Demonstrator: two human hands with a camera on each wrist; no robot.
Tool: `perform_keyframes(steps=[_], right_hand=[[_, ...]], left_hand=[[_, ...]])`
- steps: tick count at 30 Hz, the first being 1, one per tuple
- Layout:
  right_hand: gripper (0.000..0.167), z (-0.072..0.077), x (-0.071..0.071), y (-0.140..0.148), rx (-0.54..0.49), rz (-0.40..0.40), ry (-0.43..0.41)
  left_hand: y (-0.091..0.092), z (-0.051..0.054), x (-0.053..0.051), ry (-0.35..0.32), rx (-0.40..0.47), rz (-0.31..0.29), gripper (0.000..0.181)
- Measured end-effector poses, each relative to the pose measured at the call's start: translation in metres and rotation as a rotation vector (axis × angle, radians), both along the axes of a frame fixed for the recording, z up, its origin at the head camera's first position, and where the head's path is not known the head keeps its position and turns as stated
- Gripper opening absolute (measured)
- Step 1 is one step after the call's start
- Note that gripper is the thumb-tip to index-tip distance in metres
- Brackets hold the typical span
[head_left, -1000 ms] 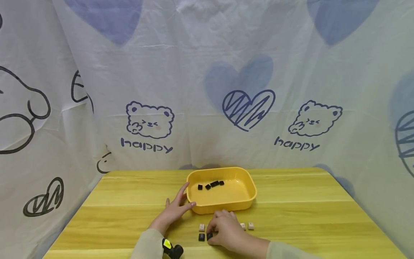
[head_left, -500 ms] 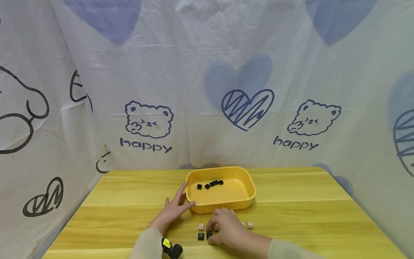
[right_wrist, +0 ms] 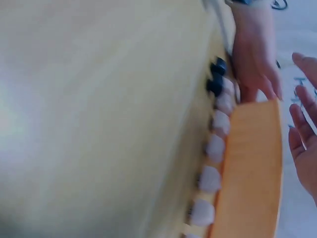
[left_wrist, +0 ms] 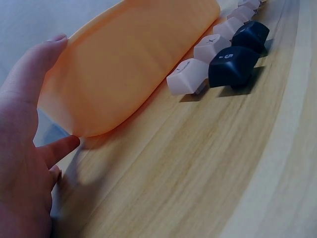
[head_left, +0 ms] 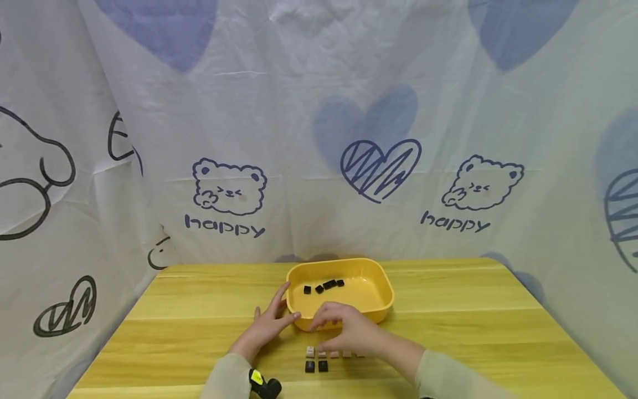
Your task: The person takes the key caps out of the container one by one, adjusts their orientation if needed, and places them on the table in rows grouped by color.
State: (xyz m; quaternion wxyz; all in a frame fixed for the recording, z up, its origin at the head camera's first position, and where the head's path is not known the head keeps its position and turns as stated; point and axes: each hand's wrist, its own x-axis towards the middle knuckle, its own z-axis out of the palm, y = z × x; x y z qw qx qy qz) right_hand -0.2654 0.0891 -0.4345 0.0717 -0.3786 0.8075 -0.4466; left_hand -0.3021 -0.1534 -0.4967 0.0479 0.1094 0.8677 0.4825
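A yellow plastic bin (head_left: 371,291) stands at the back middle of the table with several black keycaps (head_left: 330,284) inside. My left hand (head_left: 265,327) rests spread against its left end, thumb at the front rim and fingers along the side. My right hand (head_left: 358,331) hovers over the bin's front edge, thumb and fingers apart, nothing visible between them. Below it, a row of pale keycaps (head_left: 310,352) runs along the bin's front, partly covered by this hand. Two black keycaps (head_left: 323,366) sit side by side before the row's left end; one black keycap (left_wrist: 233,67) shows printed legends.
The wood-grain table (head_left: 473,327) extends to both sides of the bin. A white cloth (head_left: 309,221) with hearts and bears hangs behind its back edge. A black device with a yellow label (head_left: 264,383) is on my left wrist.
My right hand has let go of the second black keycap, leaving it beside the first, and has risen toward the bin. My left hand stays at the bin's left end.
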Motion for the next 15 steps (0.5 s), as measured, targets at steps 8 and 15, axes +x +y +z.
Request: perform_keyframes(steps=[8,15], right_hand=[[0.027,0.016,-0.034,-0.002,-0.014,-0.082,0.014],[0.030,0.015,-0.067,-0.013,0.029,-0.121,-0.050]], left_hand=[[0.000,0.001,0.000,0.000,0.007,0.000,0.083],[0.000,0.003,0.000,-0.001,0.011,-0.004,0.082]])
